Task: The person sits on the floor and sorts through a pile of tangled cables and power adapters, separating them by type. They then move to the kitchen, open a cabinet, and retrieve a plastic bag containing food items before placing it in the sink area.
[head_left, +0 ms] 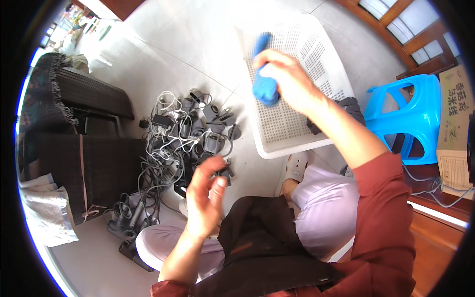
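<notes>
My right hand (pixel 287 80) grips a bundle of blue cloth (pixel 265 91), slightly blurred, over a white perforated plastic basket (pixel 263 146). Some of the blue cloth sticks out beyond my fingers towards the far side. Dark cloth (pixel 349 107) lies at the basket's near right corner, partly behind my forearm. My left hand (pixel 206 196) is raised above my lap with thumb and fingers apart, holding nothing. Just beyond it on the tiled floor lies a tangled heap of grey devices (pixel 213 143), black adapters (pixel 161 120) and white and grey cables (pixel 167 148).
A blue plastic stool (pixel 423 118) and a cardboard box (pixel 454 148) stand at the right, with a loose cable near them. Low dark woven furniture (pixel 111 163) stands at the left, a pale cloth (pixel 52 215) hanging on it. More grey devices (pixel 130 211) lie beside my left knee.
</notes>
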A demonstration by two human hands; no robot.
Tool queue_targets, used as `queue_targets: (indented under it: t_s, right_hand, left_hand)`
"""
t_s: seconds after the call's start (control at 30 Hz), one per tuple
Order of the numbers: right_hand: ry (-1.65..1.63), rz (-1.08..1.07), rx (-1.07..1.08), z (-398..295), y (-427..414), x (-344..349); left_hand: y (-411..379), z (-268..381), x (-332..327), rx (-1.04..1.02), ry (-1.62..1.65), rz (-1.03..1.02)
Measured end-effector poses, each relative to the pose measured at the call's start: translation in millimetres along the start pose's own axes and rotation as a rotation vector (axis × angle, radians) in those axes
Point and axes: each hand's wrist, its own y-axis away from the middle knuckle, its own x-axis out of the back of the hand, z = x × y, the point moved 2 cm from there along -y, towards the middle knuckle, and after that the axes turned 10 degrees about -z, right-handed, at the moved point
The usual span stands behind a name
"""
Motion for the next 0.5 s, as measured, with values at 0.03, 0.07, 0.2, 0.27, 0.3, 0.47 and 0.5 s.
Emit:
queue_targets:
  t_s: [0.03, 0.07, 0.2, 0.27, 0.3, 0.47, 0.5]
  right_hand:
    - [-0.047, -0.164, -0.054, -20, 8, -26]
    - [0.040, -0.323, -0.050, -40, 19, -50]
    - [-0.351, -0.696, -0.054, -67, 64, -132]
    - [-0.606, -0.630, -0.346, -60, 80, -151]
    - [-0.617, -0.615, -0.365, -50, 82, -157]
    - [0.565, -0.183, 0.387, 8, 70, -186]
    - [0.674, -0.184, 0.342, 6, 73, -188]
  left_hand:
    - [-2, 2, 3, 0.029, 0.166, 0.054]
    - [-6, 0, 4, 0.059, 0.343, 0.121]
    - [-8, 18, 9, 0.038, 1.138, 0.127]
    - [8, 21, 10, 0.012, 1.346, -0.099]
    - [12, 24, 8, -0.063, 1.381, -0.175]
    - [29, 8, -5, 0.066, 1.019, 0.498]
    - [27, 2, -9, 0.055, 1.073, 0.474]
